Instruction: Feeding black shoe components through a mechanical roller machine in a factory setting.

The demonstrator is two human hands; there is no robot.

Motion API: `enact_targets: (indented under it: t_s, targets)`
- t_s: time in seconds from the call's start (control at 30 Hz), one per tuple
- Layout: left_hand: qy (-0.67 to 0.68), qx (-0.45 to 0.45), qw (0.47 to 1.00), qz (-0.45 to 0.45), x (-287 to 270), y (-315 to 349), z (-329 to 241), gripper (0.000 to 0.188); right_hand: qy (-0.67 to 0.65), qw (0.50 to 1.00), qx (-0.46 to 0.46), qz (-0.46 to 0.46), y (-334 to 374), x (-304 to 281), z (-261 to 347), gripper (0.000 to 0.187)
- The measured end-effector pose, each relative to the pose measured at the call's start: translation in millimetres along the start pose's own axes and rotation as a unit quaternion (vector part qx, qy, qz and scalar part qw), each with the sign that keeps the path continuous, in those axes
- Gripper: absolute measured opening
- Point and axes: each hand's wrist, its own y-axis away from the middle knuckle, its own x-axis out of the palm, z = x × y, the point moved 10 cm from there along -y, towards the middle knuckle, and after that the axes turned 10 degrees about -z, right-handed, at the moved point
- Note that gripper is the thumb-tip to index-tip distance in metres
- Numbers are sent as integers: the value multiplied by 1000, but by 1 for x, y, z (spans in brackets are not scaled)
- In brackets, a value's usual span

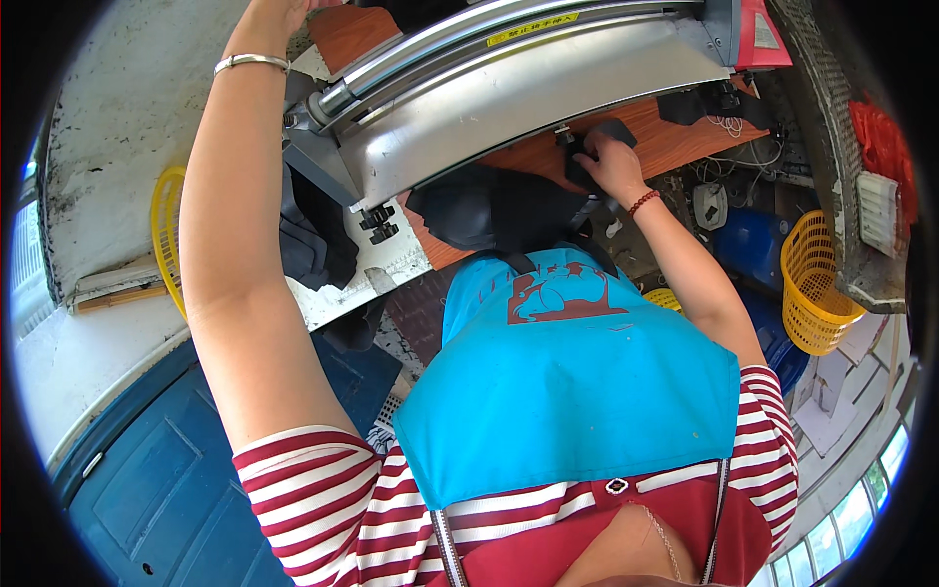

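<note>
My right hand (614, 168) is closed on a black flat piece (614, 130) at the front edge of a metal machine, over a wood-grain board. Its fingertips are partly hidden by the piece. A small metal knob (562, 134) sits beside those fingers. My left hand (279, 14) reaches past the machine's left end to the far side; its fingers are mostly cut off by the upper edge. The machine has a long shiny roller (411, 61) and a sloping steel plate (509, 117). Black sheets of material (499, 207) lie in front of me on the board (528, 161).
More dark material (318, 240) hangs at the left, near black knobs (379, 225). Other black pieces (685, 106) lie on the board's right end by loose wires (729, 125). Yellow baskets (817, 284) and a blue drum (748, 235) stand at the right. A blue door (186, 470) is lower left.
</note>
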Motion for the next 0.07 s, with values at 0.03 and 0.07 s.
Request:
enact_targets:
  t_s: [0.03, 0.07]
  targets:
    - [9, -2, 1000, 8, -1, -2, 4, 64, -45, 998, 39, 25, -1, 2, -6, 31]
    - [18, -3, 1000, 20, 2, -2, 6, 64, -68, 997, 26, 13, 0, -4, -8, 32]
